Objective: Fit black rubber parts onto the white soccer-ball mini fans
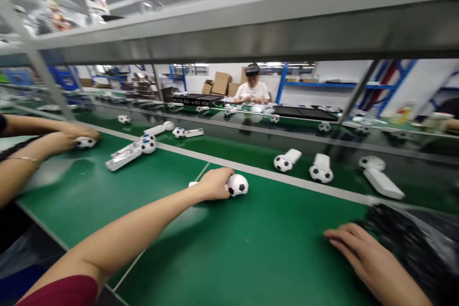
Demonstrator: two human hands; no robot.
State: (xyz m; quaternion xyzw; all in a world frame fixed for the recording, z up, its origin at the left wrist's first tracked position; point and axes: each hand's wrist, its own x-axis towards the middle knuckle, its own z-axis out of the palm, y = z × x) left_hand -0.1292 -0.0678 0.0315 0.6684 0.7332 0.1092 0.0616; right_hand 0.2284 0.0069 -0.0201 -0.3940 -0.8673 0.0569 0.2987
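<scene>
Over the green table, my left hand (214,184) is closed around a white device with a soccer-ball head (238,185). Its ball pokes out past my thumb side, while a white end shows behind the wrist and the rest is hidden by my fingers. My right hand (360,251) lies low at the right with fingers stretched and nothing visible in them. Right beside it is a heap of black cords or straps (401,234), partly in clear plastic. Similar soccer-ball devices lie beyond my hands, such as one (321,168) and a tilted one (382,179).
At the left, a co-worker's hands (68,136) hold another ball device. Several more devices (132,148) lie near them. A pale strip (179,152) borders a dark line beyond. Overhead runs a metal shelf (229,33). A person (252,91) sits across.
</scene>
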